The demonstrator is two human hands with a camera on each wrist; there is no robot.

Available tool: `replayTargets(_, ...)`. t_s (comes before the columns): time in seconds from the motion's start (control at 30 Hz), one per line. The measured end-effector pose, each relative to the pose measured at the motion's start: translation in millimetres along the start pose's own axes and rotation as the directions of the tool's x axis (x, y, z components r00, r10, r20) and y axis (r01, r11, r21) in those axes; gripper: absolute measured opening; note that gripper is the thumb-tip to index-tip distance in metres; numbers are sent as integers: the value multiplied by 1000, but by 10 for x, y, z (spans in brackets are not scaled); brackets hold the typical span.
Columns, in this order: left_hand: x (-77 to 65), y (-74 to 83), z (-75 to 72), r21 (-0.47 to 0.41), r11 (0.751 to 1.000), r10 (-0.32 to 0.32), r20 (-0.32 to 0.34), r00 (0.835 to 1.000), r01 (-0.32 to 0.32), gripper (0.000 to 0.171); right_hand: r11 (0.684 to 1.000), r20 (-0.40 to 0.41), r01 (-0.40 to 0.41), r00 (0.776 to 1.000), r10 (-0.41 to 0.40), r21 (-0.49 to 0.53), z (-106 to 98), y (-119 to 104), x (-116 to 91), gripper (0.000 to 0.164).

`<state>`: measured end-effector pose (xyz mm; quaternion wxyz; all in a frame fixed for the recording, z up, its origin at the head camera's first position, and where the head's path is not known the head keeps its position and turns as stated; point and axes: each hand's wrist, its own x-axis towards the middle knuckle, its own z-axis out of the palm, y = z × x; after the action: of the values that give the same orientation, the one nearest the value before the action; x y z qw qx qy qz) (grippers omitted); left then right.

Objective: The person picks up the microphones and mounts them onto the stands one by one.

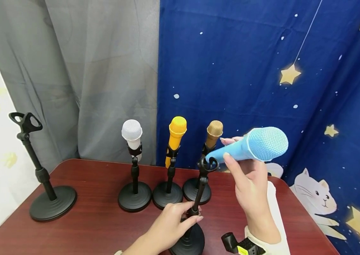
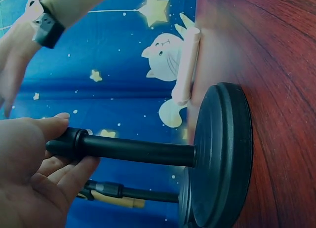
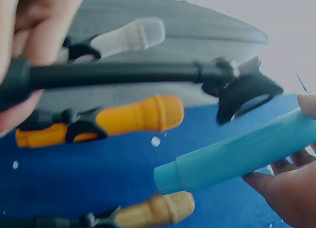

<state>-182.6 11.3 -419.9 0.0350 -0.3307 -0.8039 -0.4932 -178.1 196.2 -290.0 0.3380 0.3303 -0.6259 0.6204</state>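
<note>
Left hand (image 1: 174,224): is gripping the collar of the near stand (image 1: 200,194), thumb on one side, fingers on the other.
Right hand (image 1: 250,180): is pinching the blue microphone (image 1: 246,147) between thumb and fingers, above and to the right of the left hand.
Microphone attitude: is tilting, with the grille pointing up and rightward from the right hand and the narrow tail pointing leftward.
Clip (image 1: 203,167): is standing above the left hand, just beside the tail; the right wrist view is showing a gap between them.
Base (image 1: 188,242): is resting on the counter (image 1: 90,187) below the left hand.
Mounted units: the white microphone (image 1: 132,131), yellow microphone (image 1: 176,131) and gold microphone (image 1: 213,132) are sitting upright in separate stands beyond the left hand.
Outer stand (image 1: 41,174): is standing well apart, to the left of the left hand, its clip facing upward.
</note>
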Motion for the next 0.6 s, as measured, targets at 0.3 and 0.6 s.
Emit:
replayTargets(0.3, 4, -2, -15, -29, 999, -14, 12, 1000, 15, 23, 999, 85, -4, 996, 8, -49, 250, 3, 107, 36)
replayTargets(0.6, -4, -8, -18, -4, 1000, 23, 13, 1000, -23, 26, 971, 73, 51, 997, -35, -235, 380, 210, -5, 41)
